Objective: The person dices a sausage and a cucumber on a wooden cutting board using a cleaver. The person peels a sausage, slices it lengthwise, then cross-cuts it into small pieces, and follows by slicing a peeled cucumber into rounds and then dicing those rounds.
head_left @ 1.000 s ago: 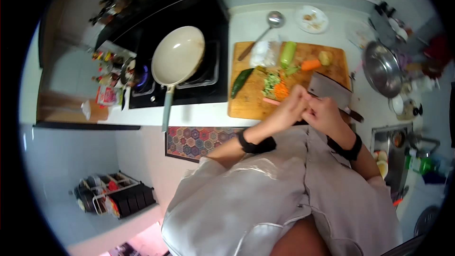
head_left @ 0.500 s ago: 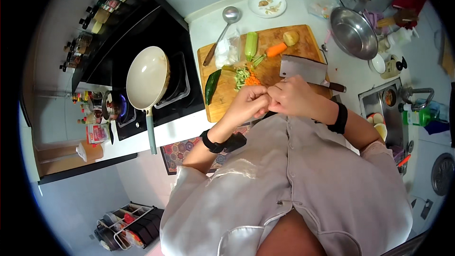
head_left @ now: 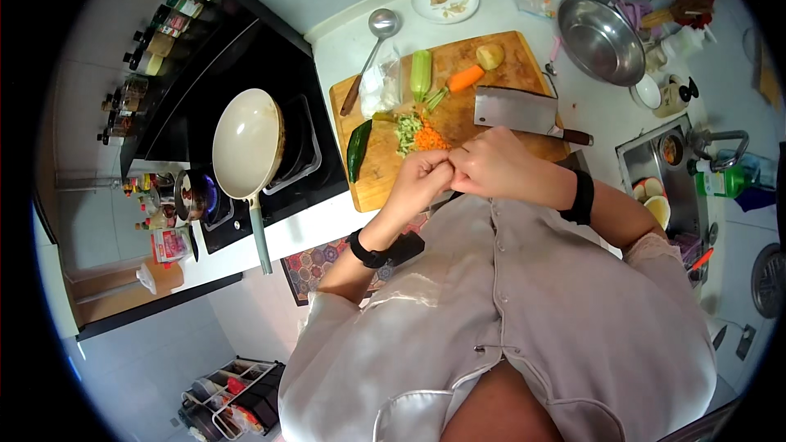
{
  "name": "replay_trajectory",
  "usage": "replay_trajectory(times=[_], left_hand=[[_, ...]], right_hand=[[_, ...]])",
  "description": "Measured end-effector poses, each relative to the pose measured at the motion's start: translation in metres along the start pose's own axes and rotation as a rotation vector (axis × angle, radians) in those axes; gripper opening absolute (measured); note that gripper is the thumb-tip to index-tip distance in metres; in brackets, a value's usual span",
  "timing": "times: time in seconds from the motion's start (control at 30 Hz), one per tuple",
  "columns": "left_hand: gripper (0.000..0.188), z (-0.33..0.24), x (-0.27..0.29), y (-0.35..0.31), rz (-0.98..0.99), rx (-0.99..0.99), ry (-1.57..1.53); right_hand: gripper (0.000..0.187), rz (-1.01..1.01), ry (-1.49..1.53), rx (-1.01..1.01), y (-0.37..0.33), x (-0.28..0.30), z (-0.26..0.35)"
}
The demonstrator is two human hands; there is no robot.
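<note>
My left hand (head_left: 422,178) and my right hand (head_left: 493,165) meet close in front of my shirt, over the near edge of the wooden cutting board (head_left: 463,127). Both have curled fingers pressed together; whatever they pinch is too hidden to name. Just beyond them lie diced carrot (head_left: 430,139) and chopped green vegetable (head_left: 407,133). A cleaver (head_left: 516,110) rests flat on the board, its handle pointing right. Farther back are a carrot piece (head_left: 465,78), a peeled potato (head_left: 490,55) and a pale green zucchini piece (head_left: 421,74). A dark green cucumber piece (head_left: 359,150) lies at the board's left.
A cream frying pan (head_left: 248,139) sits on the black stove at left; a small pot (head_left: 190,195) stands over a blue flame. Around the board are a ladle (head_left: 381,24), a white plate (head_left: 444,2) with scraps, a steel basin (head_left: 602,41) and the sink (head_left: 692,196).
The whole view has shifted slightly, so the board and counter items sit a little up and left. My hands stay pressed together with fingers curled.
</note>
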State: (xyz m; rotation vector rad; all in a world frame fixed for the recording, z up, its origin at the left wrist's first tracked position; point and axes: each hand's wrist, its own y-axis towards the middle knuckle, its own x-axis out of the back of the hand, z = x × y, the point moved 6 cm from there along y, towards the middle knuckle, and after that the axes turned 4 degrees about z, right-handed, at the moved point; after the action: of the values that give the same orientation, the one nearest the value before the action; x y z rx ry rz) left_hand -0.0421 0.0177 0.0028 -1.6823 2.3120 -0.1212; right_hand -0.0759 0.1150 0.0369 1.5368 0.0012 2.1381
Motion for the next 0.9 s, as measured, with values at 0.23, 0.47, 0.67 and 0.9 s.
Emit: replay_trajectory(times=[0.23, 0.47, 0.67, 0.9], left_hand=[[0.020, 0.012, 0.007, 0.002, -0.071, -0.076, -0.011], [0.021, 0.014, 0.007, 0.005, -0.141, -0.061, 0.037], [0.021, 0.029, 0.014, 0.008, -0.080, -0.050, -0.053], [0.020, 0.021, 0.007, 0.009, 0.053, 0.061, -0.167]], right_hand=[[0.017, -0.001, -0.034, -0.048, 0.005, -0.003, 0.001], [0.025, 0.023, -0.077, -0.066, 0.003, -0.009, 0.000], [0.022, 0.035, -0.076, -0.079, 0.005, -0.001, 0.001], [0.021, 0.026, -0.091, -0.036, 0.004, 0.004, -0.001]])
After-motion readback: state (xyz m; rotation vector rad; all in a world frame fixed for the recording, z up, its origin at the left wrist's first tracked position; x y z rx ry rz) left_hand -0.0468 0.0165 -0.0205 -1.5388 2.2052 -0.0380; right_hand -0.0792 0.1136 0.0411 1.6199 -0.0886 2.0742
